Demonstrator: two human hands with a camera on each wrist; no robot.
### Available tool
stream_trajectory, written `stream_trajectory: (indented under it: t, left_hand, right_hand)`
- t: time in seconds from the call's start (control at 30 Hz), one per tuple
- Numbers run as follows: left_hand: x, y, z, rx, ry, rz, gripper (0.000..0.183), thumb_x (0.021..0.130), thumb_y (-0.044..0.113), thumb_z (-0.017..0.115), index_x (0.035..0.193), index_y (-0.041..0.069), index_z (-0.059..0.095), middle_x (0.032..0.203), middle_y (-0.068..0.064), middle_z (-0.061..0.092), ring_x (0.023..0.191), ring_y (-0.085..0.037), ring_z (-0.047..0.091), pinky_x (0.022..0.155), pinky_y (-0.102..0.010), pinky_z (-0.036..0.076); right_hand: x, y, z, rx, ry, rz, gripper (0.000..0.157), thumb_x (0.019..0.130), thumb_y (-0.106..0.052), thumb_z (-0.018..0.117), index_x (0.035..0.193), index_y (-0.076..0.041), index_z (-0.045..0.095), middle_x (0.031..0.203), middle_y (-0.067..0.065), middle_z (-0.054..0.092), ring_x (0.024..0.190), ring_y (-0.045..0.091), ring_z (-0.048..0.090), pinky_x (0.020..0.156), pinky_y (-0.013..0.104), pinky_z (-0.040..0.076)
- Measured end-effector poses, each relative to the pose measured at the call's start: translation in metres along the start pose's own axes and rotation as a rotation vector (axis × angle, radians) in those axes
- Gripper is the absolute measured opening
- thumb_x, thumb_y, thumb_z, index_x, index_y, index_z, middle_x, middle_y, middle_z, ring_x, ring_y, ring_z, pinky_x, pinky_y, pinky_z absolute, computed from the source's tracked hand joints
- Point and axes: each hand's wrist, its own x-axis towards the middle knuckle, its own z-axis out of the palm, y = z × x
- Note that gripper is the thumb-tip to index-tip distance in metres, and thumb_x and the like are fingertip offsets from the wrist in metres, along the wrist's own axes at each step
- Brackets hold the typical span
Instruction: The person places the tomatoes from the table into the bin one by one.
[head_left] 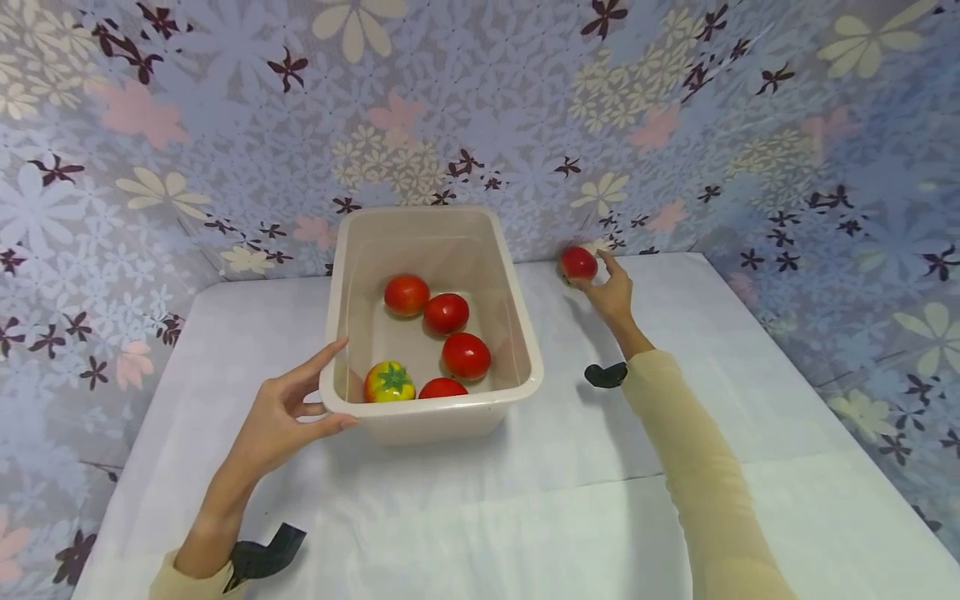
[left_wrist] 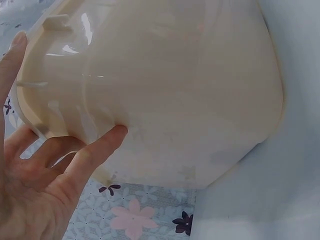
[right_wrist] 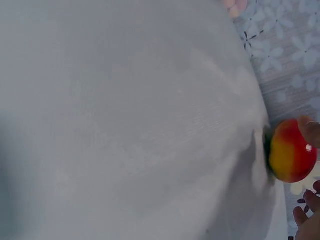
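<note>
A beige plastic bin point(head_left: 442, 423) stands on the white-covered table, left of the middle in the head view. My left hand point(head_left: 282, 414) holds its near left corner, fingers about the rim; the left wrist view shows the hand point(left_wrist: 47, 185) against the bin's outer wall point(left_wrist: 190, 95). Several glossy tomatoes lie inside, among them a red one point(head_left: 467, 357) and a yellow-green one with its leafy top up point(head_left: 390, 382). At the table's far edge, right of the bin, my right hand point(head_left: 611, 293) grips a red tomato point(head_left: 578, 263), which shows a yellow side in the right wrist view.
Flower-patterned cloth point(head_left: 525, 108) rises behind the table and on both sides. White cloth point(head_left: 570, 500) covers the tabletop, with a seam running across near the front. Black straps point(head_left: 266, 554) show at both wrists.
</note>
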Motion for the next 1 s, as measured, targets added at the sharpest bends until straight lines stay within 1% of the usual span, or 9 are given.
stream_trajectory:
  t: [0.17, 0.27, 0.37, 0.43, 0.47, 0.6, 0.77, 0.9, 1.0]
  left_hand:
    - [-0.002, -0.002, 0.0, -0.002, -0.001, -0.008, 0.079, 0.08, -0.001, 0.077, 0.149, 0.01, 0.04, 0.153, -0.024, 0.035, 0.126, -0.052, 0.048, 0.077, -0.025, 0.058]
    - [-0.002, -0.003, -0.001, -0.004, -0.002, -0.007, 0.08, 0.079, -0.002, 0.077, 0.149, 0.009, 0.04, 0.153, -0.025, 0.035, 0.126, -0.053, 0.048, 0.077, -0.024, 0.058]
    - [0.0, -0.003, -0.002, 0.001, -0.005, -0.003, 0.08, 0.078, -0.002, 0.078, 0.149, 0.008, 0.041, 0.153, -0.024, 0.035, 0.125, -0.053, 0.048, 0.077, -0.023, 0.058]
    - [0.001, -0.003, -0.003, 0.002, -0.009, -0.001, 0.08, 0.078, -0.002, 0.078, 0.149, 0.008, 0.041, 0.153, -0.024, 0.034, 0.125, -0.054, 0.048, 0.077, -0.023, 0.058]
    - [0.001, -0.003, -0.003, 0.002, -0.011, -0.001, 0.081, 0.078, -0.001, 0.078, 0.149, 0.008, 0.041, 0.153, -0.024, 0.034, 0.125, -0.054, 0.048, 0.077, -0.022, 0.058]
    - [0.001, -0.003, -0.004, -0.005, -0.015, 0.002, 0.081, 0.077, -0.002, 0.079, 0.148, 0.007, 0.041, 0.153, -0.025, 0.034, 0.125, -0.054, 0.048, 0.077, -0.022, 0.058]
    - [0.003, -0.004, -0.004, -0.017, -0.017, 0.02, 0.081, 0.076, -0.005, 0.079, 0.148, 0.004, 0.041, 0.152, -0.026, 0.035, 0.125, -0.054, 0.048, 0.077, -0.024, 0.058]
    - [0.003, -0.004, -0.004, -0.014, -0.016, 0.014, 0.081, 0.076, -0.004, 0.079, 0.147, 0.004, 0.041, 0.152, -0.027, 0.035, 0.125, -0.055, 0.048, 0.077, -0.024, 0.058]
    - [0.002, -0.004, -0.004, -0.008, -0.013, 0.005, 0.08, 0.077, -0.003, 0.079, 0.148, 0.005, 0.041, 0.152, -0.027, 0.035, 0.125, -0.055, 0.048, 0.077, -0.023, 0.058]
  right_hand:
    - [0.001, 0.003, 0.008, 0.045, -0.002, 0.028, 0.079, 0.08, -0.016, 0.08, 0.147, -0.004, 0.041, 0.151, 0.02, 0.042, 0.14, 0.038, 0.038, 0.117, 0.049, 0.031]
    - [0.0, 0.004, 0.012, 0.072, -0.001, 0.038, 0.08, 0.079, -0.023, 0.081, 0.147, -0.007, 0.042, 0.152, 0.017, 0.041, 0.141, 0.035, 0.037, 0.119, 0.045, 0.03]
    - [0.002, 0.005, 0.015, 0.075, 0.009, 0.049, 0.079, 0.079, -0.025, 0.081, 0.146, -0.008, 0.044, 0.151, 0.017, 0.043, 0.141, 0.034, 0.038, 0.118, 0.045, 0.03]
    - [0.003, 0.005, 0.016, 0.067, 0.026, 0.056, 0.075, 0.08, -0.023, 0.08, 0.144, -0.006, 0.046, 0.149, 0.018, 0.045, 0.139, 0.035, 0.04, 0.117, 0.045, 0.032]
    - [0.005, 0.006, 0.017, 0.06, 0.021, 0.065, 0.074, 0.08, -0.019, 0.079, 0.145, -0.004, 0.046, 0.149, 0.019, 0.045, 0.139, 0.036, 0.04, 0.117, 0.047, 0.032]
    - [0.006, 0.005, 0.017, 0.044, 0.017, 0.075, 0.071, 0.082, -0.014, 0.078, 0.144, -0.002, 0.045, 0.148, 0.019, 0.045, 0.139, 0.035, 0.041, 0.117, 0.045, 0.033]
    - [0.006, 0.003, 0.015, 0.025, 0.013, 0.034, 0.07, 0.083, -0.01, 0.076, 0.145, 0.001, 0.043, 0.148, 0.021, 0.045, 0.139, 0.036, 0.04, 0.117, 0.045, 0.033]
    - [0.008, 0.004, 0.016, -0.001, 0.008, 0.001, 0.068, 0.084, -0.01, 0.075, 0.143, 0.002, 0.045, 0.144, 0.022, 0.049, 0.136, 0.036, 0.045, 0.114, 0.046, 0.037]
    - [0.009, 0.004, 0.018, -0.004, 0.005, -0.007, 0.065, 0.084, -0.009, 0.075, 0.141, 0.002, 0.047, 0.141, 0.023, 0.052, 0.133, 0.037, 0.048, 0.112, 0.047, 0.039]
